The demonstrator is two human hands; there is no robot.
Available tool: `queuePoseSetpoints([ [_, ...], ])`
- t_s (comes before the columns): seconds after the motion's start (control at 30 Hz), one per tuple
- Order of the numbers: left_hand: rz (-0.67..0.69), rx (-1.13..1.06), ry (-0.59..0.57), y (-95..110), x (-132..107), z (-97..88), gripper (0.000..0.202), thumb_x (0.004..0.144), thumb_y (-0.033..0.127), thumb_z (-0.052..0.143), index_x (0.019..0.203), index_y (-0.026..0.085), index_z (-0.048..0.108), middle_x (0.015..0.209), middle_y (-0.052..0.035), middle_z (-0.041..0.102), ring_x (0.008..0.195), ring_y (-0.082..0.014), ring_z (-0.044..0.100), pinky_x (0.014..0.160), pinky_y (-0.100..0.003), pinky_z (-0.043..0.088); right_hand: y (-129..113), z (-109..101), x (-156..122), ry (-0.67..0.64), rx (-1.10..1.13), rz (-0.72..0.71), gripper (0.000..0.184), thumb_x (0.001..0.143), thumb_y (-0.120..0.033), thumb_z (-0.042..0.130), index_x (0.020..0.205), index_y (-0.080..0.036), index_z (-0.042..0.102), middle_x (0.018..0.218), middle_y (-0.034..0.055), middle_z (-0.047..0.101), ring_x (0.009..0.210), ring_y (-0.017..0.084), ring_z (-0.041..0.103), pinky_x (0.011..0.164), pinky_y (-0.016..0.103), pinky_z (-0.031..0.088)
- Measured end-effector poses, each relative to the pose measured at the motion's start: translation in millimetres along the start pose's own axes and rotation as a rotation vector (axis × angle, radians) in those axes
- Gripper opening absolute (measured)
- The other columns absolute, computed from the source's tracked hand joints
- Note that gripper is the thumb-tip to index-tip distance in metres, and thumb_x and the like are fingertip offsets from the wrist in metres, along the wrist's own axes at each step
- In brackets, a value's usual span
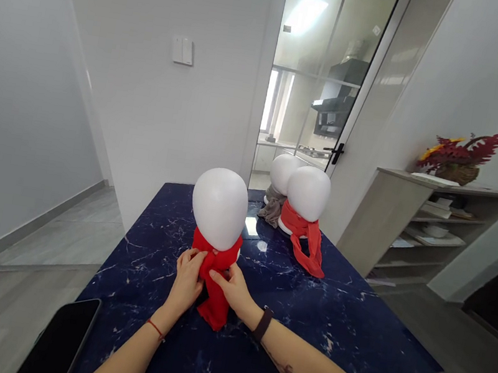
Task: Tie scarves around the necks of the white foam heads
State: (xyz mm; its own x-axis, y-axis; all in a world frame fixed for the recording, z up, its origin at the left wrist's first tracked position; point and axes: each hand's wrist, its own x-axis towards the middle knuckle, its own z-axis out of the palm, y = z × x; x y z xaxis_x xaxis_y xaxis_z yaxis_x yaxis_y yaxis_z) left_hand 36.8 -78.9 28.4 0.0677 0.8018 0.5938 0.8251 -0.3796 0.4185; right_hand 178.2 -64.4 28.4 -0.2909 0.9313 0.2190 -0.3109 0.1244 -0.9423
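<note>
A white foam mannequin head stands near me on the dark blue marble table. A red scarf is wrapped round its neck, with the ends hanging down in front. My left hand grips the scarf at the left of the knot, fingers closed on the cloth. My right hand pinches the scarf from the right side. A red string circles my left wrist and a black band sits on my right wrist.
Two more white heads stand further back: one with a red scarf, one behind it with a grey scarf. A black phone lies at the table's near left corner. A shelf unit with a flower basket stands at the right.
</note>
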Motion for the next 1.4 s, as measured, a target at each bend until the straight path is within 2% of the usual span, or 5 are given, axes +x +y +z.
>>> queuePoseSetpoints([
  [0.23,0.016,-0.046,-0.053,2.0,-1.4,2.0,0.056,0.066,-0.002,0.039,0.116,0.021,0.050,0.111,-0.0095,0.053,0.111,-0.0243,0.043,0.097,-0.048,0.034,-2.1,-3.9,3.6,-0.065,-0.215,-0.124,0.040,0.073,-0.023,0.065,0.112,-0.022,0.059,0.116,0.0049,0.060,0.106,0.020,0.054,0.096,0.035,0.038],
  [0.47,0.012,-0.001,0.046,5.0,-2.3,-1.0,0.048,0.071,0.001,0.041,0.112,0.023,0.054,0.119,-0.0094,0.045,0.112,-0.0247,0.041,0.097,-0.046,0.035,5.4,-7.8,2.6,0.067,-0.379,-0.136,0.020,0.070,-0.034,0.068,0.084,-0.019,0.067,0.079,0.0031,0.063,0.070,0.016,0.052,0.068,0.027,0.043],
  [0.77,-0.446,-0.335,0.236,9.3,-4.0,3.0,0.027,0.075,0.026,0.054,0.099,0.018,0.043,0.105,-0.0095,0.045,0.088,-0.0210,0.056,0.074,-0.039,0.051,3.8,-4.3,5.7,0.106,-0.288,0.160,0.030,0.064,-0.043,0.072,0.055,-0.016,0.061,0.055,0.0001,0.058,0.051,0.011,0.046,0.051,0.024,0.035],
  [0.97,-0.652,-0.603,0.107,4.7,-6.1,5.9,0.021,0.076,0.038,0.051,0.085,0.020,0.044,0.083,-0.0022,0.058,0.072,-0.0175,0.061,0.067,-0.033,0.049,-8.8,8.0,0.0,-0.021,0.267,0.449,0.034,0.067,-0.048,0.070,0.078,-0.016,0.066,0.075,0.0053,0.069,0.065,0.017,0.063,0.067,0.030,0.049],
  [1.4,-0.842,-0.995,-0.285,2.4,0.7,-14.4,0.030,0.058,0.027,0.067,0.085,0.013,0.064,0.077,-0.0060,0.070,0.067,-0.0165,0.064,0.064,-0.026,0.047,-15.5,-12.7,4.8,-0.215,0.036,0.338,0.064,0.044,-0.018,0.084,0.103,-0.018,0.060,0.098,0.0036,0.068,0.097,0.023,0.061,0.089,0.036,0.045],
])
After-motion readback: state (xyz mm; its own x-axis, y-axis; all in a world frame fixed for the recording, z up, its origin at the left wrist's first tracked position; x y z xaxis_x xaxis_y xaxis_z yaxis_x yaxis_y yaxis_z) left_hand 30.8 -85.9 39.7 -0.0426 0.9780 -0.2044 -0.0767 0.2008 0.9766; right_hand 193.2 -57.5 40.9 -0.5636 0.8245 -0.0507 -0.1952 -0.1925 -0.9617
